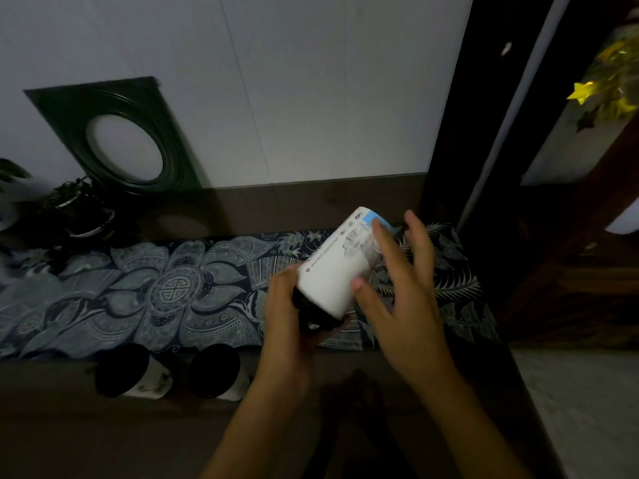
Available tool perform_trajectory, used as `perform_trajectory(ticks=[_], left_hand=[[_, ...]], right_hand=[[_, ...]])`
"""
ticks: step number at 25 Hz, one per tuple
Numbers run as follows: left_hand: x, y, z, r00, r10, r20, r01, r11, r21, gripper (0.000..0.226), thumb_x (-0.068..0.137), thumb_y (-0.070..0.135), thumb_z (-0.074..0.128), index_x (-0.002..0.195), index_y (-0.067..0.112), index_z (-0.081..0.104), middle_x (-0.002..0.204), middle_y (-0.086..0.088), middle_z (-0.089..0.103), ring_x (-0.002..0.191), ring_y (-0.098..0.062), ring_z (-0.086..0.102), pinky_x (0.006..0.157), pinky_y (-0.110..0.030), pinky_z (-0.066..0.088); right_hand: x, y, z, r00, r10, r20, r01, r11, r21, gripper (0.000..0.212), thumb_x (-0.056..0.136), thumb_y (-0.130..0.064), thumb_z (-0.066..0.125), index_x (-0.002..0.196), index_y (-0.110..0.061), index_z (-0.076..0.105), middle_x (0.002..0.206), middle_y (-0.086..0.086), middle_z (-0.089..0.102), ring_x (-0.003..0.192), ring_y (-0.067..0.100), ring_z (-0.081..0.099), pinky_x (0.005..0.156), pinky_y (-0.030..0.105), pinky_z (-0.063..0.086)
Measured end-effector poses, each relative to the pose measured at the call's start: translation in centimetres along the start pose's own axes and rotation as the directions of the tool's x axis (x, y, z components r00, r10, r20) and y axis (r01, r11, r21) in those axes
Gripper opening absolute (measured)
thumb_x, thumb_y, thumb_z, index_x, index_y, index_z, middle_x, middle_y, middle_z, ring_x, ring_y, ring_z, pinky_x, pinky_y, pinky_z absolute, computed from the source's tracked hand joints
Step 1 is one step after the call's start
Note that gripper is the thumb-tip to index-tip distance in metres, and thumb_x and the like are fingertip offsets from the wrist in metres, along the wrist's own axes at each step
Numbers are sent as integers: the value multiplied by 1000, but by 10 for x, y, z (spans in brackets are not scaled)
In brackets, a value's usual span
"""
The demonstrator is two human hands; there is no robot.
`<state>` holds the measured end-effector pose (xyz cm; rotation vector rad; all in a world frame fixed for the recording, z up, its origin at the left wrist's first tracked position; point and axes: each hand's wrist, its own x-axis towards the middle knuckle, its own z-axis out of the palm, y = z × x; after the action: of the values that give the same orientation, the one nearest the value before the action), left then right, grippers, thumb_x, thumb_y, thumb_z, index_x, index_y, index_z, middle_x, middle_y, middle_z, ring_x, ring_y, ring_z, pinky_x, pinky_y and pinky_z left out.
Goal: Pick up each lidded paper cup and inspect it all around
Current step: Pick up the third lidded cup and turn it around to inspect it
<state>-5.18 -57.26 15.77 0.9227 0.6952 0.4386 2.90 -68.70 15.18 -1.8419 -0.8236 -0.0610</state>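
Dimly lit: print on white cup blurred, contents hidden by black lid. Left hand grips lid end; right hand, fingers spread, touches side. Two other cups w/ lids below, on surface.

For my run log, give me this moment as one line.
left hand grips lid end | right hand fingers on held cup, tilted | two cups on floor
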Motion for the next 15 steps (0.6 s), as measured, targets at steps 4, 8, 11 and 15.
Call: perform_trajectory(ticks=[4, 8, 11, 15], left_hand=[[3, -2, -2, 998, 63, -3, -62, 992, 107, 49, 91, 57, 54, 123, 22, 61, 125, -11, 69, 112, -32, 68, 76, -43, 61], [1, -6, -11, 991, 91, 102, -108, 978, 177, 64, 83, 69, 50, 126, 23, 61, 124, -9, 70, 110, -27, 71, 77, -46, 61], [3, -13, -25, 983, 76, 170, -105, 980, 171, 50, 92, 53, 46, 122, 18, 65, 122, -7, 72, 112, -25, 70, 80, -44, 60], [12, -34, -45, 984, 37, 175, -70, 980, 186, 40, 92, 39, 52, 116, 13, 72, 122, -13, 73, 116, -27, 67, 98, -45, 52]], right_hand=[[-13, 11, 9, 968, 6, 253, 24, 993, -117, 78, 83, -72, 41, 151, -46, 11, 161, -19, -21, 152, 15, -9, 117, 57, 24], [-19, 16, 6, 961, 117, 252, -134, 990, 51, 76, 83, -73, 38, 150, -45, 13, 163, -20, -11, 149, -2, -3, 119, 25, 23], [-20, 18, -1, 938, 246, 244, -301, 927, 224, 56, 93, -60, 39, 144, -40, 30, 159, -16, 22, 136, -21, 19, 99, -5, 24], [-29, 34, 6, 842, 409, 352, -512, 810, 285, 38, 86, -53, 41, 123, -50, 44, 126, -27, 52, 116, -14, 46, 84, -2, 41]])
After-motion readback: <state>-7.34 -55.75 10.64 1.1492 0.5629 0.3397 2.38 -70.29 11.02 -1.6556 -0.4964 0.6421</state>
